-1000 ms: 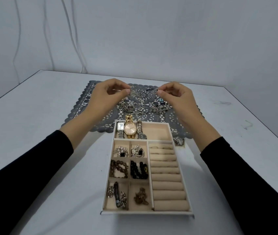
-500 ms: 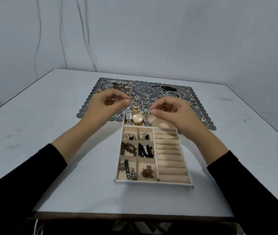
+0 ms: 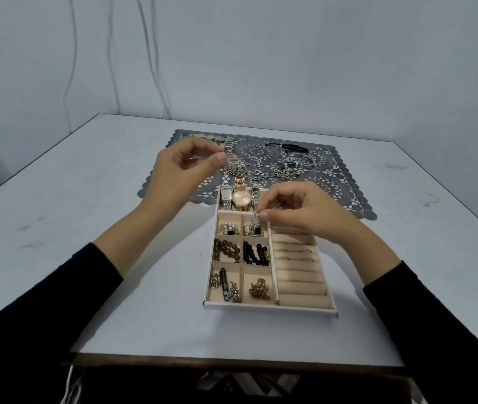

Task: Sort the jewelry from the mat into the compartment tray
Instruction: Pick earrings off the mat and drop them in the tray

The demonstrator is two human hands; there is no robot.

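Lowered since before, right hand (image 3: 299, 212) grip pinches small silver piece (image 3: 256, 217) over tray (image 3: 270, 307); left (image 3: 179, 173) pinched

- A white table (image 3: 86, 228) carries a grey lace mat (image 3: 334, 167) at the far side and a beige compartment tray (image 3: 270, 307) nearer the person.
- The left hand (image 3: 179, 173) hovers over the mat's left part, thumb and forefinger pinched together (on what, too small to tell).
- The right hand (image 3: 299, 211) pinches a small silver piece (image 3: 256, 216) above the tray's upper right small compartment.
- Three watches (image 3: 240, 197) lie in the tray's far compartment.
- Loose jewelry (image 3: 287, 167) lies on the mat.
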